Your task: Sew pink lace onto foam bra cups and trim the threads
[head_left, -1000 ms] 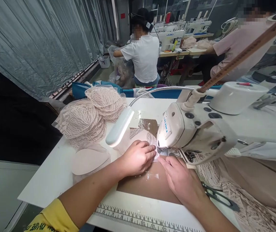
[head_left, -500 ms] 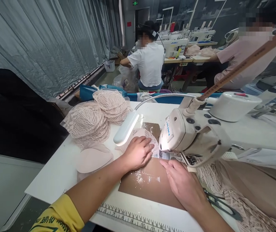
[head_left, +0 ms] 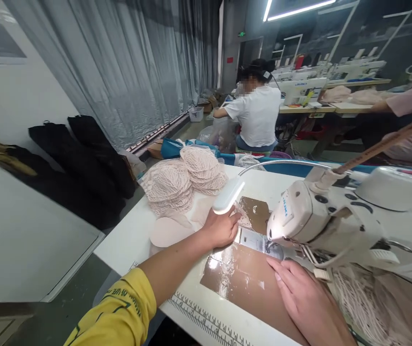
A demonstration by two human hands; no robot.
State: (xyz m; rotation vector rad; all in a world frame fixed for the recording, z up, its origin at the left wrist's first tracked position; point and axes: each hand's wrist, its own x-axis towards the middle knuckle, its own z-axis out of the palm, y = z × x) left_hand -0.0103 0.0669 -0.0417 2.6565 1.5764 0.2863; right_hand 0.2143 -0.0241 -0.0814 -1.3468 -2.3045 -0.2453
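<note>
My left hand [head_left: 221, 228] is closed on a pale pink lace-covered cup piece [head_left: 242, 217] just left of the sewing machine head [head_left: 308, 218], under the white lamp [head_left: 228, 195]. My right hand [head_left: 301, 290] lies flat with fingers stretched on the brown plate [head_left: 242, 278] in front of the needle area [head_left: 270, 247]. A stack of lace cups [head_left: 184, 180] stands beyond my left hand, with plain foam cups [head_left: 169, 230] beside it.
The white table [head_left: 126, 240] carries a printed ruler [head_left: 206, 315] along its near edge. Lace fabric [head_left: 357, 298] hangs at the right under the machine. Black bags [head_left: 83, 163] lie on the floor left. Two other people [head_left: 258, 113] sit at machines behind.
My left hand has drawn the cup piece leftward away from the needle. My right hand has slid back toward me. The view has swung left and up.
</note>
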